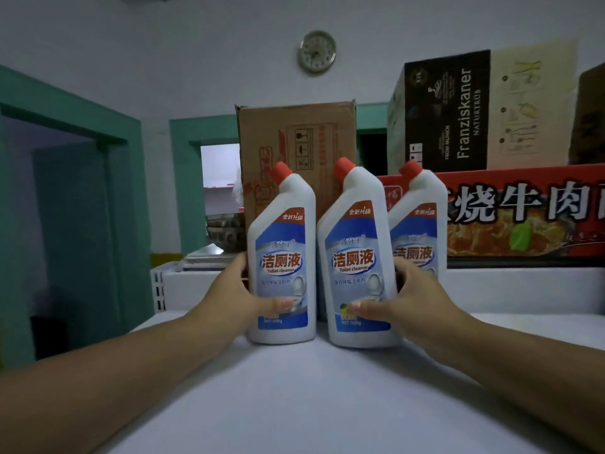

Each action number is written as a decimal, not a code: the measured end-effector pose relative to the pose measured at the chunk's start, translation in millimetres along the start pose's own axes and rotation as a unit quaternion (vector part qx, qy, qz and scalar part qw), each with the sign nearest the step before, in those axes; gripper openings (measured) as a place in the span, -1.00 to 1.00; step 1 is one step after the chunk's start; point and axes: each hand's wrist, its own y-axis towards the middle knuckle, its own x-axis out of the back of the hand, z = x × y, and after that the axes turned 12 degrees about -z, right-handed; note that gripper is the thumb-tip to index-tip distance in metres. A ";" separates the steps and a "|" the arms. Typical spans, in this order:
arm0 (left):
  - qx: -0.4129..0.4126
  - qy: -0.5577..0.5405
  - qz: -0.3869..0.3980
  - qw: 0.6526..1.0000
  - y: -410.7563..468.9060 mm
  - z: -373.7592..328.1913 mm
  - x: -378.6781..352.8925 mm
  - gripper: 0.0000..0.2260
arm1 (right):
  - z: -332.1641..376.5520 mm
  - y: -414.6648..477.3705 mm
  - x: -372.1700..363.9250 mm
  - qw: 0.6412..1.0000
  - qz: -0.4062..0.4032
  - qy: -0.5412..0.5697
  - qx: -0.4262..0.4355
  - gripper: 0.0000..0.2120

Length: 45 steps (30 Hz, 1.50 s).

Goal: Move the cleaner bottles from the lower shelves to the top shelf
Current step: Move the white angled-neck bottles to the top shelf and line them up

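Three white toilet cleaner bottles with red caps and blue labels stand upright on the white top shelf. My left hand wraps the lower part of the left bottle. Around the lower part of the middle bottle my right hand is closed, thumb across its label. Both bottles rest on the shelf side by side, almost touching. A third bottle stands just behind and to the right of the middle one, partly hidden by it and by my right hand.
Behind the bottles stand a brown cardboard box, a red noodle carton and a Franziskaner box on top of it. A clock hangs on the wall. A white crate sits at left beyond the shelf edge.
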 end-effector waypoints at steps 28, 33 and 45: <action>-0.051 0.266 0.177 0.946 12.6 7.6 16.7 -0.29 | -13.8 4.0 12.0 0.899 0.051 -0.414 0.138 -0.56; -0.042 0.290 0.192 0.937 9.4 -0.7 20.2 -0.28 | -11.7 0.6 12.0 0.896 0.051 -0.419 0.137 -0.49; -0.216 0.281 0.059 0.933 -52.4 -49.1 61.1 -0.56 | 25.8 -36.8 81.3 0.884 0.069 -0.457 0.064 -0.63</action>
